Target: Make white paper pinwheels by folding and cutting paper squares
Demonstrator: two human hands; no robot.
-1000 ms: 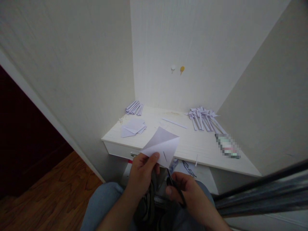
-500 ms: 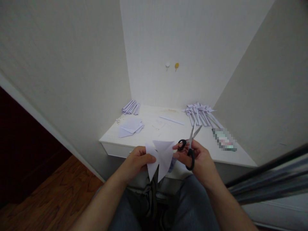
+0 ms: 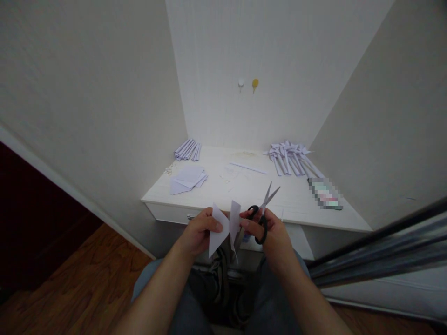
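Between my hands, just in front of the desk edge, is a piece of white paper (image 3: 218,230) with slits cut in it. My left hand (image 3: 200,231) pinches its left side, thumb on top. My right hand (image 3: 268,232) has black-handled scissors (image 3: 262,211) hanging on its fingers, blades apart and pointing up and away from me. The thumb and fingertips of that hand also touch the right part of the paper, which is turned almost edge-on. Whether the two paper parts still join in the middle is hard to see.
On the white desk (image 3: 209,197) lie a stack of paper sheets (image 3: 188,178), rolled paper sticks (image 3: 187,150), paper pinwheels (image 3: 288,156), a single thin paper stick (image 3: 248,168) and a blurred-out phone (image 3: 324,193). A drawer handle (image 3: 191,217) shows at the front. Walls enclose the desk.
The right part of the paper has turned from facing me to nearly edge-on. My right hand with the scissors has moved left and closer to my left hand.
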